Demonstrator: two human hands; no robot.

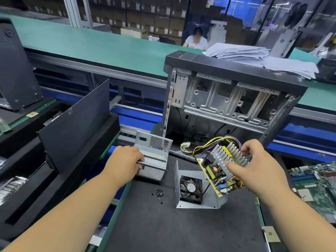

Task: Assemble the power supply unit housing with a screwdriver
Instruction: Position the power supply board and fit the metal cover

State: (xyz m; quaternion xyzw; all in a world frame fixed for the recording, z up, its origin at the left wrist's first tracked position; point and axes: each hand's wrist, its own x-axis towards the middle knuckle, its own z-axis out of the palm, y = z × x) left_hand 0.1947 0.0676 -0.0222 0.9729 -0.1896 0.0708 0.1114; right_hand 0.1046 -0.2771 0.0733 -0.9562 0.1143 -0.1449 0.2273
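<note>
Dark desk (pixel 163 224) mat lies under my hands. My left hand (pixel 125 160) grips the perforated housing cover (pixel 154 157); loose screws (pixel 159 193) lie just right of it. The open housing base (pixel 196 202) holds a fan (pixel 190 189). Above it, my right hand (pixel 258 164) clasps the circuit board (pixel 216 170).

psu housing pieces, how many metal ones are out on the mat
2: the perforated cover gripped by the left hand, and the fan half at centre, below the circuit board held by the right hand.
</note>
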